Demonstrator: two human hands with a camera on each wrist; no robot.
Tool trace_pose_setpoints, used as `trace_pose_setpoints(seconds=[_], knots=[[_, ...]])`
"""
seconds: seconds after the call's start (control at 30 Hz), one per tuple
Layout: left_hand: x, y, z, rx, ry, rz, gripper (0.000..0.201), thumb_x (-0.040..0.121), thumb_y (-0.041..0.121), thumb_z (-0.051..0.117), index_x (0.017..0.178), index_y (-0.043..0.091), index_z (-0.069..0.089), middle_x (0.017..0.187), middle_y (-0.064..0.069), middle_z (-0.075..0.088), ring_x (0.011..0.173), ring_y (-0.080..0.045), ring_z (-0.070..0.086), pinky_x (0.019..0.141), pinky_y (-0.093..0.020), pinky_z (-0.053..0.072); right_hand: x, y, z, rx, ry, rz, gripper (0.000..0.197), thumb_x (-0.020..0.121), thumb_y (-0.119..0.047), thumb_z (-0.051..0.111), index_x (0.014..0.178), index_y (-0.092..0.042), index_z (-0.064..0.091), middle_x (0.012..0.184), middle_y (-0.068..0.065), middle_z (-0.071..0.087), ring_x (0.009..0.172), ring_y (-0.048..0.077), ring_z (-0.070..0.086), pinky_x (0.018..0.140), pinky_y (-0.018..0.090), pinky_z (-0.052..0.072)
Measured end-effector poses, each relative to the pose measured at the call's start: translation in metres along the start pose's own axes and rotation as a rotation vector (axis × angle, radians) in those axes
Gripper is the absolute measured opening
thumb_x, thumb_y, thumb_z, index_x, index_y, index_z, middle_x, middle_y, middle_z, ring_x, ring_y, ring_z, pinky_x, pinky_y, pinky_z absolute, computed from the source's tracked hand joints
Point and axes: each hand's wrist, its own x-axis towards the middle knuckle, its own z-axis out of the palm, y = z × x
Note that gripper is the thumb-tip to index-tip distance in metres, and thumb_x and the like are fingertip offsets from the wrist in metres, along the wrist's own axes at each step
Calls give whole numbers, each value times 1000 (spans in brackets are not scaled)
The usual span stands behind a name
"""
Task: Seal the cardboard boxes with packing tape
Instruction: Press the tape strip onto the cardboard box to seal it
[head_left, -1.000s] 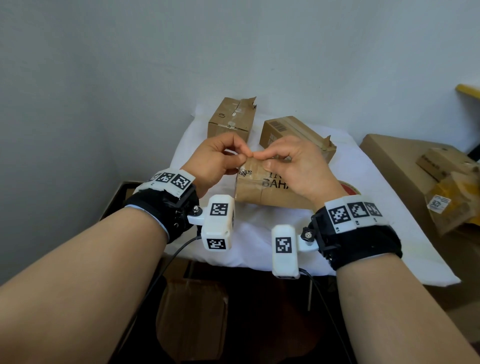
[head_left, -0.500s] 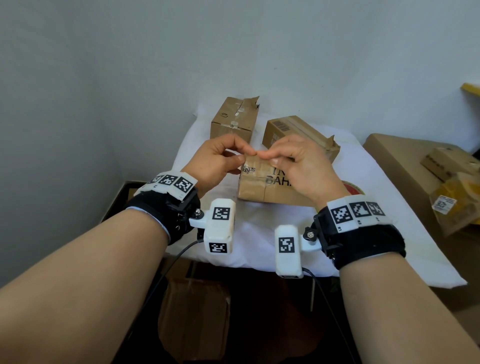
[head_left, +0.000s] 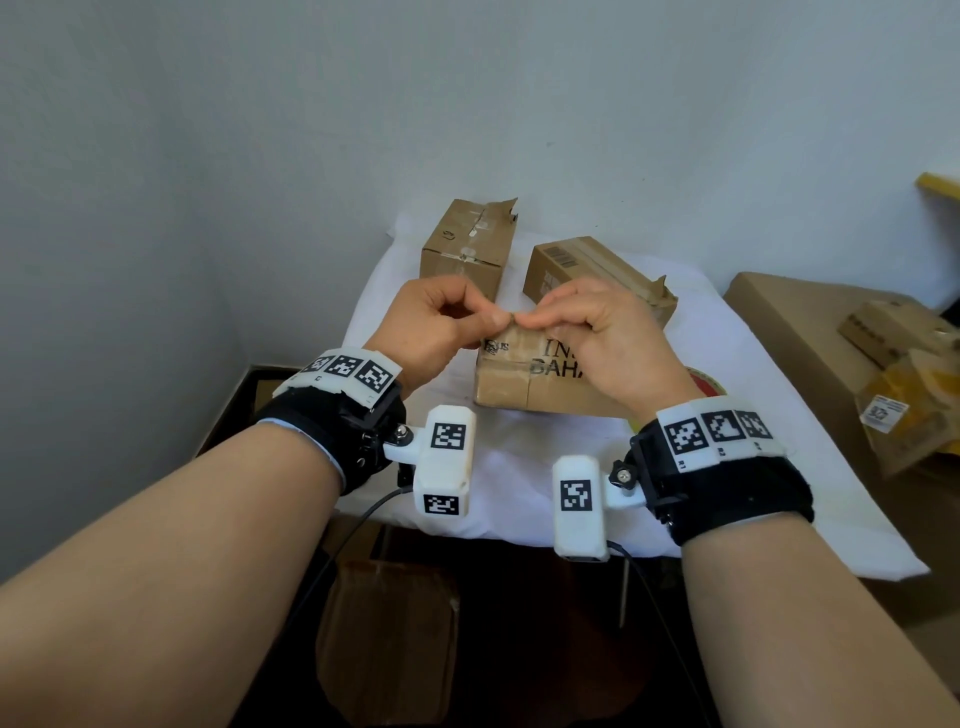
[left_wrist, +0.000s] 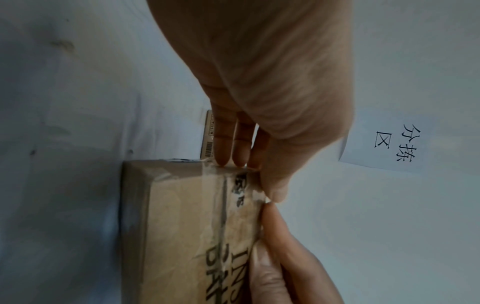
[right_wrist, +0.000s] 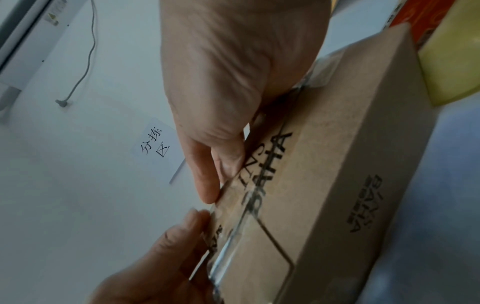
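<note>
box: the printed cardboard box (head_left: 524, 382) I'm taping sits mid-table (head_left: 519, 457), near the front edge
tape: clear strip (left_wrist: 233, 205) along its top seam
left hand (head_left: 436, 327): pinching the tape's edge
right hand (head_left: 602, 332): same, fingertips nearly touching
behind: two more boxes (head_left: 467, 249) at the far edge

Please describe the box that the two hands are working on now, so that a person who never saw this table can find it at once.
On the white-covered table stand three cardboard boxes. Two stand at the back near the wall; the nearest box lies closest to the table's front edge, directly under the left hand and right hand. Only this one carries large black printed letters, under clear tape.
</note>
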Motion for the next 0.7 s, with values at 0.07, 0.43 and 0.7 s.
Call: trace_pose_setpoints(seconds=[0.07, 0.43, 0.7], knots=[[0, 1, 2, 5, -3, 4, 11, 80, 0, 79, 77, 6, 69, 80, -9, 71, 75, -18, 66, 76, -33, 60, -1, -2, -3, 79, 11, 45, 39, 87, 10, 65, 74, -23, 80, 98, -12, 70, 99, 2, 62, 90, 15, 45], [-2, 5, 4, 60, -67, 36, 26, 76, -5, 80, 80, 13, 60, 81, -10, 64, 71, -14, 58, 73, -28, 54, 2, -12, 4, 82, 29, 274, 24, 83, -53, 71, 102, -37, 71, 97, -18, 71, 94, 1, 65, 91, 33, 54], [-2, 3, 0, 27, -91, -27, 45, 75, -6, 80, 104, 12, 51, 100, -14, 63, 82, -18, 58, 74, -24, 55, 7, -17, 5, 15, -46, 312, 10, 86, -36, 79, 78, -37, 73, 79, -19, 70, 81, 7, 64, 87, 41, 55]])
